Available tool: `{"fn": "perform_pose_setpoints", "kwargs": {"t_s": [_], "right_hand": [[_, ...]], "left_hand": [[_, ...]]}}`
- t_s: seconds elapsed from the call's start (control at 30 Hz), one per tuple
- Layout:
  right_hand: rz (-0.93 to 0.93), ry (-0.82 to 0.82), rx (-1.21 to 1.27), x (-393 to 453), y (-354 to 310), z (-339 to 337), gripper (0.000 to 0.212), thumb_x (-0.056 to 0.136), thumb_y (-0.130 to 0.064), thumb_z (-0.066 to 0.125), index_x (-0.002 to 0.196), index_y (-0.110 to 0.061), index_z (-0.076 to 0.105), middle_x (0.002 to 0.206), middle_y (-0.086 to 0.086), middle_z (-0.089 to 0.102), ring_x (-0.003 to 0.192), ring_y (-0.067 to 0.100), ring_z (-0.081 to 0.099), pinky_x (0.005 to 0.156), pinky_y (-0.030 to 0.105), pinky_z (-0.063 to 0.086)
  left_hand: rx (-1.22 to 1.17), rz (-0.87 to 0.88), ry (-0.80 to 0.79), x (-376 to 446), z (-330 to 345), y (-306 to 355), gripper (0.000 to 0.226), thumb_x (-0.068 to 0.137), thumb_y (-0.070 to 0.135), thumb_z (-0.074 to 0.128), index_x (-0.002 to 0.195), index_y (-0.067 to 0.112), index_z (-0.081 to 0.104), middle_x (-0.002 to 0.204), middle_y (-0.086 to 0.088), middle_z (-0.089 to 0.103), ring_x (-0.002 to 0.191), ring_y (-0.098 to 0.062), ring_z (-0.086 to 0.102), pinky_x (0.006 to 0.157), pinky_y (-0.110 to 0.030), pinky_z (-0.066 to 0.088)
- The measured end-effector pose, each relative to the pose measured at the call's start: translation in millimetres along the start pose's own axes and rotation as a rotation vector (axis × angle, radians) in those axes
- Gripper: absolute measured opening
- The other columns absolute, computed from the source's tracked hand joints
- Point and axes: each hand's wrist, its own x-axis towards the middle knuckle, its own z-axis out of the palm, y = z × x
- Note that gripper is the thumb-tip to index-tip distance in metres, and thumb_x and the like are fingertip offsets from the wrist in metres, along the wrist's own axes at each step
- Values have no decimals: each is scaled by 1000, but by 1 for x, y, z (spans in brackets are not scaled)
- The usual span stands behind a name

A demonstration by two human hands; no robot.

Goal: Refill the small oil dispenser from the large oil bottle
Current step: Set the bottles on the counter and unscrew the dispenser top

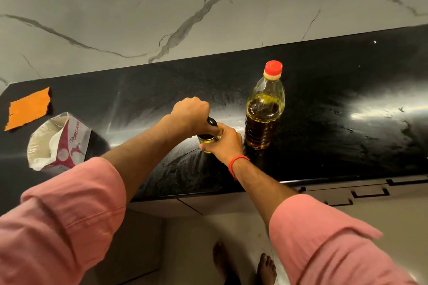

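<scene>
Both hands grip dispenser (pixel 207 140); tissue pack (pixel 60 143) reads "ORIGAMI".

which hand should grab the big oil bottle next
Probably the right hand: it holds the small dispenser right beside the large oil bottle. The left hand, gripping the dispenser's black top, is farther away.

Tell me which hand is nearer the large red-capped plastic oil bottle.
Right. The right hand grips the small dispenser beside the large oil bottle; the left hand, on the dispenser's top, is farther left.

Two bottles (pixel 264 109), two hands (pixel 191 112).
</scene>
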Motion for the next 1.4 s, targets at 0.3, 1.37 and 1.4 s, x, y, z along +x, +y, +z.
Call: {"fn": "perform_pose_setpoints", "kwargs": {"t_s": [0.3,1.37,1.4], "right_hand": [[-8,20,-86,0,-3,-1,50,64,-25,94,108,-18,72,103,0,77,96,14,66,90,29,54],[-52,-4,-18,1,6,0,53,66,-24,94,113,-23,72,100,-6,75,98,12,68,95,28,55],[-53,-1,-21,1,7,0,52,65,-24,94,112,-24,72,99,-7,75,97,12,68,94,29,56]], "left_hand": [[140,460,-80,-6,4,-17,80,77,35,86,145,25,43,138,-1,54,119,-27,61,92,-43,56],[-825,-195,-65,-33,-13,-70,41,84,54,74,102,17,67,83,-4,77,68,-12,77,58,-25,59],[-898,-197,-62,-36,-9,-74,39,85,52,75,103,17,68,85,-5,78,70,-13,77,58,-25,58]]}}
